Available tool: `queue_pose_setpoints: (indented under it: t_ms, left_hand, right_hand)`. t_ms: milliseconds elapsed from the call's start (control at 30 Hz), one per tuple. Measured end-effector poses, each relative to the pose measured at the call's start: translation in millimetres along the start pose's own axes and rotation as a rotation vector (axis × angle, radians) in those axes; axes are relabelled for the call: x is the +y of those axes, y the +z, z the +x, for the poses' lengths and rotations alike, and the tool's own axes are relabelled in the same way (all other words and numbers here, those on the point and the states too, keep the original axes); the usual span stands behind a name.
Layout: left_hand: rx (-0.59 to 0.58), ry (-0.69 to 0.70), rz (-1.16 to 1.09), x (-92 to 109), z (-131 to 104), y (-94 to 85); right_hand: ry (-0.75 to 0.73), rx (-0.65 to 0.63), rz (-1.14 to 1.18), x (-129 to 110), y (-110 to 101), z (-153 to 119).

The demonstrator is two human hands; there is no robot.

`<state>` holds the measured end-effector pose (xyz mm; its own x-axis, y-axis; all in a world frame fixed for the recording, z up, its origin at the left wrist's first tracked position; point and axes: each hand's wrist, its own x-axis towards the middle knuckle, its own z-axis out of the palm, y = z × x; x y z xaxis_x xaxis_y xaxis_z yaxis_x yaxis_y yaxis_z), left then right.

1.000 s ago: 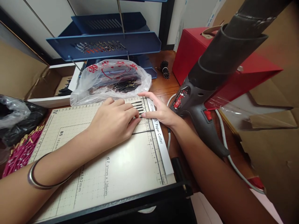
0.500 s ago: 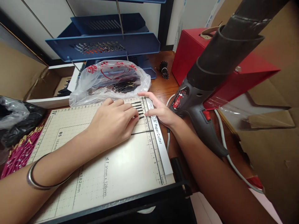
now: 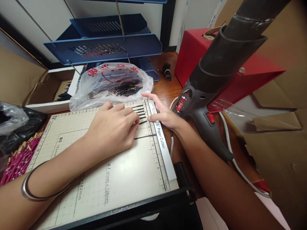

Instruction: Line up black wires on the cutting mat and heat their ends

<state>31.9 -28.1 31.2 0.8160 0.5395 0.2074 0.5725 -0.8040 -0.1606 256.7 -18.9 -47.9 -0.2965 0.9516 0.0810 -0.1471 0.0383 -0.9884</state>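
Note:
Several short, thin black cords [image 3: 140, 113] lie side by side near the right edge of a cream paper cutter board [image 3: 129, 169] with printed grid lines. My left hand [image 3: 114, 126] rests on the board, its fingers curled and closed over the left ends of the cords. My right hand [image 3: 165, 115] wraps around the white "Paper Cutter" strip [image 3: 161, 140] at the board's right edge. Its index finger is stretched out and its thumb tip is close to the right end of the lowest cord. The remaining right fingers are hidden.
Behind the board sits a clear plastic bag [image 3: 83, 91] holding black cords. A heat gun [image 3: 201, 102] and a red box [image 3: 183, 54] stand at the right. Magenta cords [image 3: 20, 156] lie at left. Blue shelf trays [image 3: 144, 46] rise at the back.
My left hand has shifted slightly left, so more of the black cords shows beyond its fingertips. My right hand stays at the cutter's edge.

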Motion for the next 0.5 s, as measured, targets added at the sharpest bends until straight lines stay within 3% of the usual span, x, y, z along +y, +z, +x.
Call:
queue_pose_setpoints:
  t_ms: [500]
  left_hand:
    - [0.009,-0.045,-0.087,-4.2,0.2,4.2]
  right_hand:
    - [0.005,-0.027,-0.019,0.6,-4.8,-1.2]
